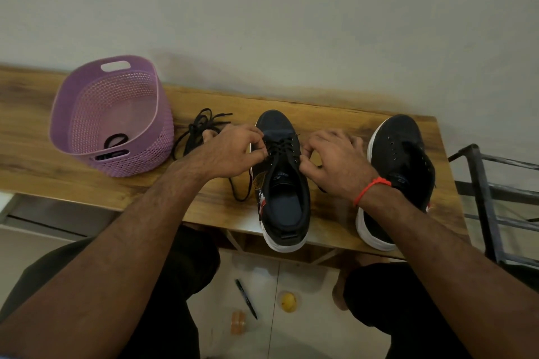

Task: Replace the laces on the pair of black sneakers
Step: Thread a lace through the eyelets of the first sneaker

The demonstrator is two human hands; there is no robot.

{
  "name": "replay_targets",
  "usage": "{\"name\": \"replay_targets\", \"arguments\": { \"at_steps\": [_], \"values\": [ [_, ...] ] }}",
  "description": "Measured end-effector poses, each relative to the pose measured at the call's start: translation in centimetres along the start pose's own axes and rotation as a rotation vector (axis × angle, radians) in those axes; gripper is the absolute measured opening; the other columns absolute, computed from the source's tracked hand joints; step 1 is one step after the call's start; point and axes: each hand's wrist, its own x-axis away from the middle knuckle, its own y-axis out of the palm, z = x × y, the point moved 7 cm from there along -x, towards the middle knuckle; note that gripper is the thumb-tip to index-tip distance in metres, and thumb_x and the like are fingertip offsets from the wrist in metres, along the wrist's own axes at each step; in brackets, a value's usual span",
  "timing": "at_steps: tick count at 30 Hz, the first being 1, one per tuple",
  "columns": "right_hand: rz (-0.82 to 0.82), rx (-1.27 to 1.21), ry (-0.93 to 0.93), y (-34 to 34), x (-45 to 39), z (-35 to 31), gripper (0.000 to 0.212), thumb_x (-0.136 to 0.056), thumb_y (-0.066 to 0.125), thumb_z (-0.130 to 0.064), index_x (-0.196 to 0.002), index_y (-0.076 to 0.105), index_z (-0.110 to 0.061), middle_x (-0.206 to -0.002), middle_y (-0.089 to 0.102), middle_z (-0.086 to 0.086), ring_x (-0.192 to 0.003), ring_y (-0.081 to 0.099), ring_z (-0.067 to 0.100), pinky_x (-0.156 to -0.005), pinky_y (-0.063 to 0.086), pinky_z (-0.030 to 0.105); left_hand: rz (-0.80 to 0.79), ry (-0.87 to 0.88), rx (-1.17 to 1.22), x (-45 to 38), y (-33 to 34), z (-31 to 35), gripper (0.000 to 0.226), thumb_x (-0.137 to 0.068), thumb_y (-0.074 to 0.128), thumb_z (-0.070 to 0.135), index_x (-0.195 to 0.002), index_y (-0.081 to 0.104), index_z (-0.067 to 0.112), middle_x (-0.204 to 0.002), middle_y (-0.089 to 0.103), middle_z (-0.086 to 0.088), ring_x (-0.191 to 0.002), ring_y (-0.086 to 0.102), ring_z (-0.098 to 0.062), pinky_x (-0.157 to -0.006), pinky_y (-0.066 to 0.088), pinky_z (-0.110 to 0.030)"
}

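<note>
My left hand and right hand pinch the lace on the middle sneaker, heel overhanging the desk, so an uneven tug could leave mismatched ends or tip it off.

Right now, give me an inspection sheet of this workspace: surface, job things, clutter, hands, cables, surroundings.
Surface: wooden table against a pale wall.
Job's things: laced sneaker in the middle, lace through its front eyelets; second sneaker to its right, eyelets bare; loose black lace between the basket and the laced sneaker.
Clutter: purple basket at left with a dark coil inside, hard to identify.
Hands: left hand and right hand each pinch the lace at the laced sneaker's eyelets.
Cables: nothing seen.
Surroundings: metal rack at right; pen and a yellow object on the floor.
</note>
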Motion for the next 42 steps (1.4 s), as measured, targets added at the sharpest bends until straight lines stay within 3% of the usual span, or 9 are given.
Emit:
{"name": "replay_targets", "arguments": {
  "at_steps": [7,10,12,16,19,23,27,35,42],
  "values": [
    [-0.039,-0.162,0.046,0.2,-0.4,0.7,0.029,-0.1,0.045,-0.043,-0.079,0.056,-0.027,-0.107,0.057,-0.008,-0.113,0.043,0.016,-0.094,0.03,0.042,-0.09,-0.021,0.104,0.0,0.6,-0.2,0.027,-0.106,0.044,0.039,-0.088,0.064,0.038,-0.142,0.048,0.005,-0.138,0.038,-0.016,-0.113,0.026,-0.058],
    [-0.029,-0.399,0.074,-0.6,-0.7,1.0,0.038,-0.1,0.048,-0.046,-0.076,0.064,-0.02,-0.079,0.061,-0.003,-0.082,0.057,0.019,-0.081,0.048,0.045,-0.063,-0.004,0.199,0.1,0.1,-0.3,0.038,-0.106,0.041,0.042,-0.083,0.067,0.029,-0.119,0.059,0.001,-0.117,0.054,-0.019,-0.107,0.039,-0.058],
    [-0.052,-0.527,0.098,-1.0,-0.6,0.9,0.039,-0.1,0.052,-0.043,-0.081,0.069,-0.013,-0.068,0.058,0.001,-0.065,0.052,0.017,-0.068,0.044,0.036,-0.055,-0.011,0.252,0.3,-0.2,-0.4,0.043,-0.104,0.042,0.05,-0.078,0.067,0.027,-0.105,0.064,-0.008,-0.1,0.062,-0.028,-0.095,0.049,-0.059],
    [-0.084,-0.753,0.136,-1.2,-0.5,1.1,0.027,-0.098,0.059,-0.035,-0.084,0.07,-0.015,-0.084,0.073,0.001,-0.083,0.066,0.006,-0.079,0.046,0.014,-0.054,-0.093,0.425,0.9,-0.8,-0.7,0.06,-0.085,0.04,0.083,-0.088,0.072,0.033,-0.105,0.071,-0.013,-0.103,0.067,-0.035,-0.096,0.051,-0.056],
    [-0.095,-0.865,0.171,-1.2,-0.6,1.4,0.011,-0.095,0.064,-0.024,-0.093,0.069,-0.014,-0.076,0.072,-0.001,-0.078,0.068,0.004,-0.074,0.044,0.004,-0.07,-0.15,0.565,0.9,-1.1,-0.5,0.051,-0.097,0.047,0.062,-0.102,0.076,0.02,-0.107,0.074,-0.001,-0.108,0.066,-0.017,-0.095,0.047,-0.037],
    [-0.058,-0.992,0.193,-2.1,-0.6,1.7,0.009,-0.095,0.065,-0.018,-0.104,0.068,-0.016,-0.075,0.074,-0.002,-0.077,0.07,0.004,-0.075,0.048,0.017,-0.068,-0.173,0.818,1.1,-1.9,-0.1,0.045,-0.098,0.055,0.05,-0.11,0.076,0.013,-0.105,0.076,0.005,-0.113,0.067,-0.016,-0.103,0.047,-0.046],
    [-0.057,-1.082,0.227,-2.6,-0.4,1.7,0.014,-0.095,0.065,-0.023,-0.105,0.073,-0.016,-0.089,0.077,0.002,-0.092,0.071,0.017,-0.093,0.047,0.043,-0.087,-0.115,1.074,1.6,-3.1,0.9,0.042,-0.101,0.047,0.05,-0.084,0.074,0.023,-0.121,0.073,0.004,-0.118,0.065,-0.02,-0.106,0.041,-0.05],
    [-0.034,-1.276,0.251,-7.4,-0.1,-0.1,0.041,-0.097,0.054,-0.047,-0.099,0.075,-0.011,-0.098,0.076,0.011,-0.09,0.07,0.022,-0.099,0.045,0.047,0.03,-0.021,1.186,3.6,-7.4,2.8,0.091,-0.097,0.001,0.072,-0.112,0.078,0.026,-0.133,0.068,0.002,-0.134,0.053,-0.023,-0.118,0.019,-0.065],
    [0.019,-1.277,0.186,-14.6,0.9,-3.0,0.041,-0.099,0.043,-0.034,-0.116,0.07,-0.009,-0.112,0.075,0.006,-0.104,0.068,0.02,-0.108,0.034,0.051,0.183,0.036,1.135,6.5,-13.6,6.3,0.094,-0.095,0.0,0.076,-0.123,0.074,0.024,-0.136,0.065,0.012,-0.131,0.054,-0.019,-0.118,0.012,-0.066]
  ]
}}
